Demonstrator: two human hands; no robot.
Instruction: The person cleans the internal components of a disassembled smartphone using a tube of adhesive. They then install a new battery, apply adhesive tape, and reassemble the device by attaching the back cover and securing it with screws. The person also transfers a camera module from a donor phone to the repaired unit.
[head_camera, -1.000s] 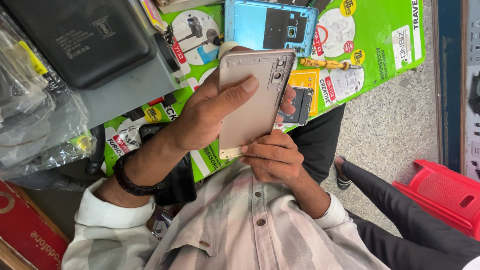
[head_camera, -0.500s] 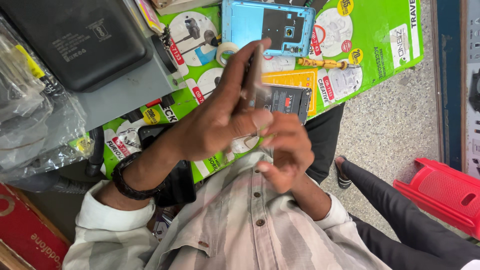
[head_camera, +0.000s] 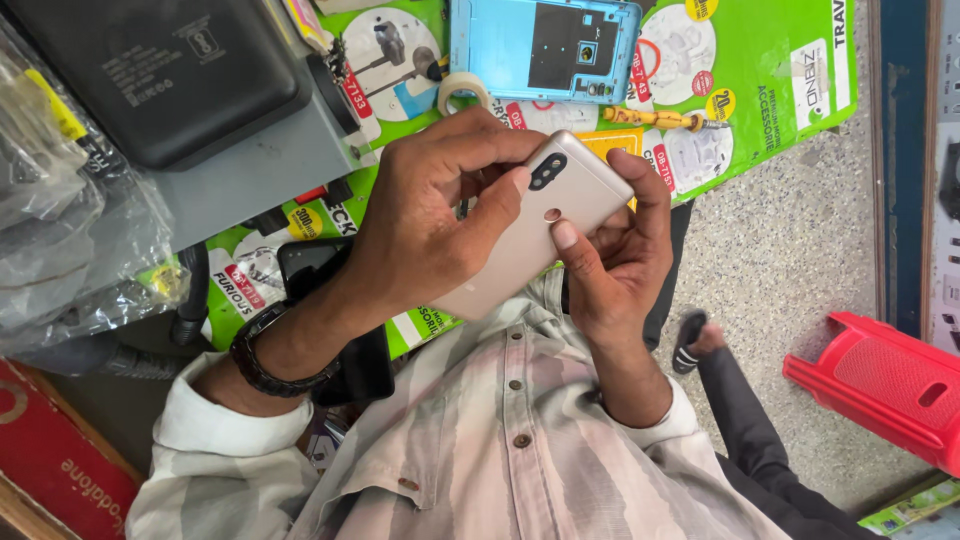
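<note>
One gold phone (head_camera: 535, 225), now back-up, two hands.

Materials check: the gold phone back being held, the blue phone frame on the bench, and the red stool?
Gold phone back, held in both hands: looks like matte metal, with an even satin sheen and no glare; painted plastic is possible. Blue phone frame: likely anodised metal or moulded plastic, smooth with a flat colour; cannot tell which. Red stool: moulded plastic, glossy, with a perforated top.
</note>
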